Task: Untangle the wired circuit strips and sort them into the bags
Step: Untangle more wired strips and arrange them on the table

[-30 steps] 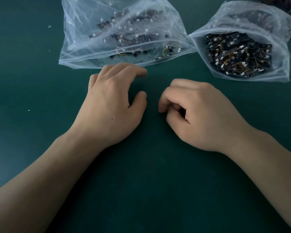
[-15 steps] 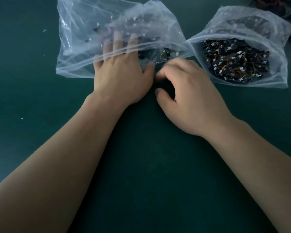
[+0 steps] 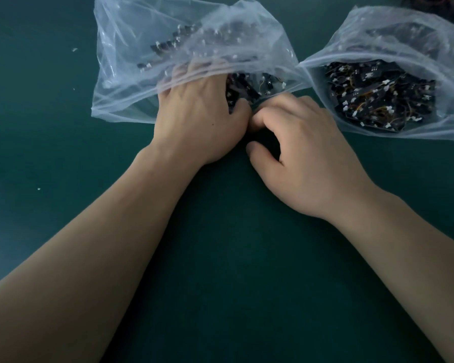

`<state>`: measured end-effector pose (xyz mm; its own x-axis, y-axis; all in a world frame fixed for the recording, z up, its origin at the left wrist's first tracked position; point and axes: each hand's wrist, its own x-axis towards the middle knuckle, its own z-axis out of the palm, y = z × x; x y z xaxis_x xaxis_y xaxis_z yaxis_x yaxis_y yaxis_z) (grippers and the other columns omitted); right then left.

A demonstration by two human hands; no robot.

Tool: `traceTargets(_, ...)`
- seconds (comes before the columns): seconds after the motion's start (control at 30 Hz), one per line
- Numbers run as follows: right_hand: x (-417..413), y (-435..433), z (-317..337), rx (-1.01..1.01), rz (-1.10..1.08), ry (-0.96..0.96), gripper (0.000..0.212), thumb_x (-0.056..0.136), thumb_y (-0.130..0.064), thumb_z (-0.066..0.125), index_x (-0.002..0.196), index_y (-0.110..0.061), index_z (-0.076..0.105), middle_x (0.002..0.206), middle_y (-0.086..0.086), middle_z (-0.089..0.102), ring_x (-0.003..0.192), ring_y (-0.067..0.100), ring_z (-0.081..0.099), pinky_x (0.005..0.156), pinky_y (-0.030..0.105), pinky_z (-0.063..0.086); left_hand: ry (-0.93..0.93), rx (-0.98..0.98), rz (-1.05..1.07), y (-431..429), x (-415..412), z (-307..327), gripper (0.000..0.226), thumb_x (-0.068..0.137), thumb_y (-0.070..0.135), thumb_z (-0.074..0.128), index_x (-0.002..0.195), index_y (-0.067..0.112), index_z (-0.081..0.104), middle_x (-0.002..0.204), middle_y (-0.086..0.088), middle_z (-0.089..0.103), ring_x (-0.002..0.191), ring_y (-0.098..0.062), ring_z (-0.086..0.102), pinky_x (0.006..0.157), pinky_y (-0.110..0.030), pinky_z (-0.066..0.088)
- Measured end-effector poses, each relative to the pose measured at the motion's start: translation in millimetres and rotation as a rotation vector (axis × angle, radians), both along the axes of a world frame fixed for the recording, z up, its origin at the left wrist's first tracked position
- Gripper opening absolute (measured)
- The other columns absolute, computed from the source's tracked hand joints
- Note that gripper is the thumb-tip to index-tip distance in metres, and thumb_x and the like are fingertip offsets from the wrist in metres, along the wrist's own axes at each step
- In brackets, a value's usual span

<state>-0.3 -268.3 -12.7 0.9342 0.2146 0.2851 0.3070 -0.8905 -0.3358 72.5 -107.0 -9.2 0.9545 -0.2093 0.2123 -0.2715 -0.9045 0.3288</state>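
Clear plastic makes up both bags on the dark green counter (image 3: 233, 271). The left bag (image 3: 126, 82) lies with its mouth toward the person, and the left hand (image 3: 202, 113) is pushed into it past the knuckles. Its fingers (image 3: 192, 72) stretch out fairly straight and show through the film. Black circuit strips (image 3: 244, 86) with thin wires lie just beside its thumb inside that bag. The right hand (image 3: 307, 153) sits at the same bag's near corner, touching the left thumb, its fingers curled under; whether it pinches the bag's lip I cannot tell. The right bag (image 3: 383, 35) stands just beside, mouth open, packed with more strips (image 3: 378, 98). White specks (image 3: 74, 49) dot the counter at the left.
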Motion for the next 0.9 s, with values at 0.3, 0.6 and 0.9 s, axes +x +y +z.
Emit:
traceTargets(0.3, -0.8, -3.1, 1.3, 0.028, 0.005, 0.029, 0.025, 0.099, -0.038, 0.058, 0.119, -0.026, 0.067, 0.125, -0.012, 0.057, 0.120, 0.016, 0.048, 0.104, 0.034, 0.036, 0.064, 0.145, 0.096, -22.9, 47.4, 9.4, 0.065, 0.092, 0.061, 0.036, 0.151, 0.035, 0.043, 0.160, -0.010, 0.040, 0.148, -0.038, 0.035, 0.121, -0.060, 0.025)
traceTargets(0.6, -1.6, -3.4, 5.1, 0.189, -0.115, -0.076, 0.014, 0.090, -0.021, 0.065, 0.100, -0.023, 0.056, 0.104, -0.007, 0.055, 0.103, 0.019, 0.053, 0.094, 0.041, 0.045, -0.054, 0.157, 0.063, -10.4, -7.1, 6.9, 0.059, 0.095, 0.061, 0.046, 0.145, 0.029, 0.049, 0.156, -0.010, 0.043, 0.142, -0.037, 0.039, 0.114, -0.052, 0.031)
traceTargets(0.9, -0.9, -1.9, 4.1, 0.026, -0.123, 0.010, 0.043, 0.097, -0.027, 0.059, 0.139, -0.019, 0.057, 0.131, 0.001, 0.060, 0.125, 0.026, 0.050, 0.110, 0.045, 0.040, -0.036, -0.027, -0.153, 19.6, -70.0, -3.7, 0.052, 0.101, 0.029, 0.056, 0.151, 0.026, 0.046, 0.157, 0.004, 0.047, 0.151, -0.025, 0.035, 0.128, -0.039, 0.021)
